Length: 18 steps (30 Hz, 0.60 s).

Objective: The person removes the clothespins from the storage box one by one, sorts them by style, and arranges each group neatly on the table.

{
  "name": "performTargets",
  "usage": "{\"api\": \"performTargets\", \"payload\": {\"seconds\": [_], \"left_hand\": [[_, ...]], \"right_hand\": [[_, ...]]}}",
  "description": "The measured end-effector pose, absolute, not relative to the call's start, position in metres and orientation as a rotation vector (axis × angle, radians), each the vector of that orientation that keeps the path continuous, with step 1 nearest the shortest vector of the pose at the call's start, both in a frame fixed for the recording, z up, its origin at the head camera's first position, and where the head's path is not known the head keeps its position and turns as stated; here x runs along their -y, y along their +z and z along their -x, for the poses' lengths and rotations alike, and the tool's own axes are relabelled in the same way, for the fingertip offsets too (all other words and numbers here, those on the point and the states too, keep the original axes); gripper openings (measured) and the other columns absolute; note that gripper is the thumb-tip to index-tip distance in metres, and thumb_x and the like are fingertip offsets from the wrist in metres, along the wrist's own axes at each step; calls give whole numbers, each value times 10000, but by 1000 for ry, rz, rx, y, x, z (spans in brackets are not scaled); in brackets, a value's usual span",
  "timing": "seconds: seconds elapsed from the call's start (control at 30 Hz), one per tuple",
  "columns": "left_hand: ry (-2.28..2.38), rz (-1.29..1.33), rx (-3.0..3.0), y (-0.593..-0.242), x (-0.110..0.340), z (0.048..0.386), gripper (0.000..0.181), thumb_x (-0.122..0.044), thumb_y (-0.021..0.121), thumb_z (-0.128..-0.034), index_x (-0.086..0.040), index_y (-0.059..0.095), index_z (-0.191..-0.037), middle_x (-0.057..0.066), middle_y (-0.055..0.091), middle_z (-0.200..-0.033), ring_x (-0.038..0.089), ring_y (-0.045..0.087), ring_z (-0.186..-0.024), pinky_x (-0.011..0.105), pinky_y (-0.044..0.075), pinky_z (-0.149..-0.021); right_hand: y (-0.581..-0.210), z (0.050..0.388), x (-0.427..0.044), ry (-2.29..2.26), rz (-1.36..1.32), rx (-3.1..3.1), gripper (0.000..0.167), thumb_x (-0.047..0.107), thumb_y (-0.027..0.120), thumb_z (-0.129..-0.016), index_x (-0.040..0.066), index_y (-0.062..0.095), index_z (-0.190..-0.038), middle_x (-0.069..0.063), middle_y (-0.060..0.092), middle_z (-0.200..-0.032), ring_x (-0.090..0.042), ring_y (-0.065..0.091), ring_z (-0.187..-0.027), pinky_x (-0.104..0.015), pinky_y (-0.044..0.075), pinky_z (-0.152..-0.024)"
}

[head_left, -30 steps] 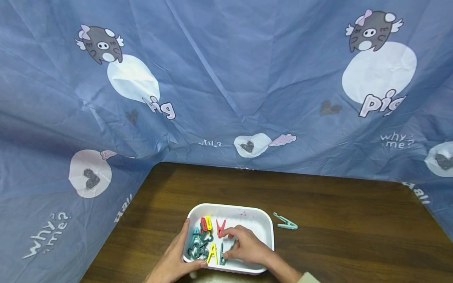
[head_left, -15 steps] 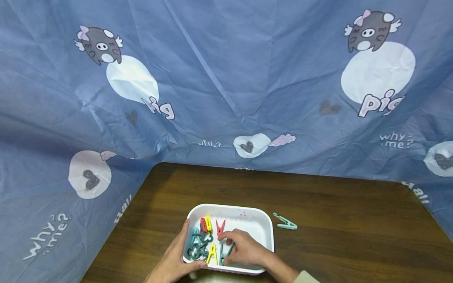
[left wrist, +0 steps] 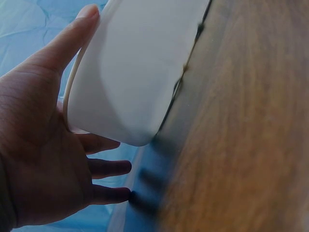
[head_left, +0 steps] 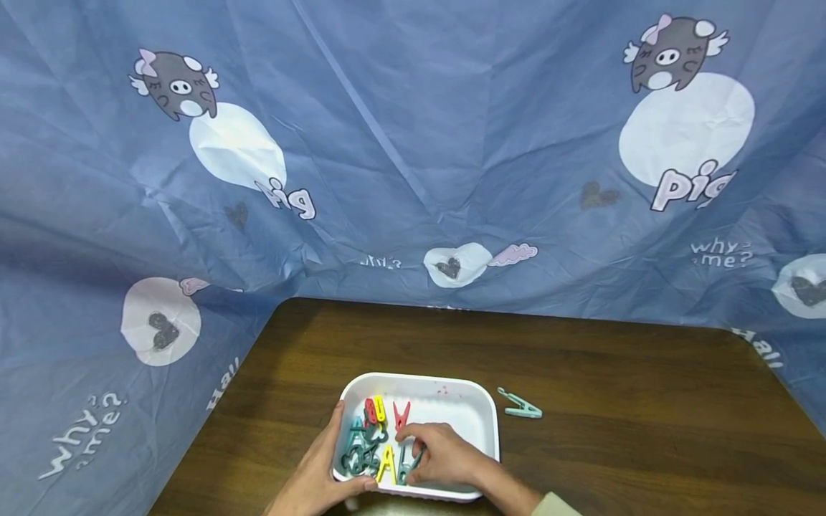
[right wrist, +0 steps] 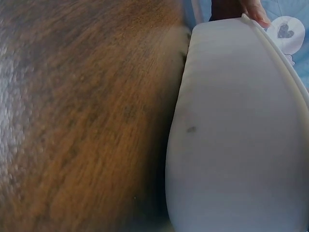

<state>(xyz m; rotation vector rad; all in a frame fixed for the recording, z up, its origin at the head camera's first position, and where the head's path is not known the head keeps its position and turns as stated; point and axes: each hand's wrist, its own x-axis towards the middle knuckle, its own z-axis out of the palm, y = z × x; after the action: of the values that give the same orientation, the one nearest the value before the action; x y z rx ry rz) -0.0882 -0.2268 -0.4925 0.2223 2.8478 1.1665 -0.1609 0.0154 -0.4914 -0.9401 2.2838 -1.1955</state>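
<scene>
In the head view, my right hand (head_left: 445, 455) reaches over the near rim of a white plastic tray (head_left: 470, 419), its curled fingers and thumb holding a dark green clothespin (head_left: 403, 464). Part of that clothespin is hidden behind the fingers. My left hand (head_left: 316, 469) rests against the tray's left near corner, thumb along the near rim. The left wrist view has its fingers stretched out beside the tray's outer wall (left wrist: 135, 72). Close to the right fingertips lies a red clothespin (head_left: 401, 411); a yellow clothespin (head_left: 386, 466) stands left of the green one.
A pile of green clothespins (head_left: 360, 455) fills the tray's left end, with a red clip (head_left: 371, 411) and a yellow clip (head_left: 380, 408) behind it. One pale green clothespin (head_left: 523, 408) lies on the wooden table (head_left: 645, 416) right of the tray. A blue printed curtain (head_left: 387, 143) hangs behind.
My right hand has shifted slightly left and its fingers have drawn in around the green clothespin. The left hand and the tray have hardly moved.
</scene>
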Motion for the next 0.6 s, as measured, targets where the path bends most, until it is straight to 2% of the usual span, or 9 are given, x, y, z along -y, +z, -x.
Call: {"api": "performTargets", "payload": {"seconds": [0.33,0.6], "left_hand": [[1106,-271,-2955,-496,227,86,1249,-478,869,-717,-31,114,-1606,275,394,-1563,435,438,-1403,581,446,-1077],[1135,-234,-2912,-495,226,88,1257,-474,870,-719,-42,98,-1611,281,374,-1573,447,415,-1415,614,417,-1093]], "right_hand": [[-491,158,-15,-1176,944,-2333,455,-32,863,-657,44,702,-1076,-38,632,-773,83,506,-569,-124,442,-582],[-491,158,-15,-1185,922,-2333,442,-50,863,-649,35,727,-1061,-20,630,-750,82,504,-563,-127,445,-575]]}}
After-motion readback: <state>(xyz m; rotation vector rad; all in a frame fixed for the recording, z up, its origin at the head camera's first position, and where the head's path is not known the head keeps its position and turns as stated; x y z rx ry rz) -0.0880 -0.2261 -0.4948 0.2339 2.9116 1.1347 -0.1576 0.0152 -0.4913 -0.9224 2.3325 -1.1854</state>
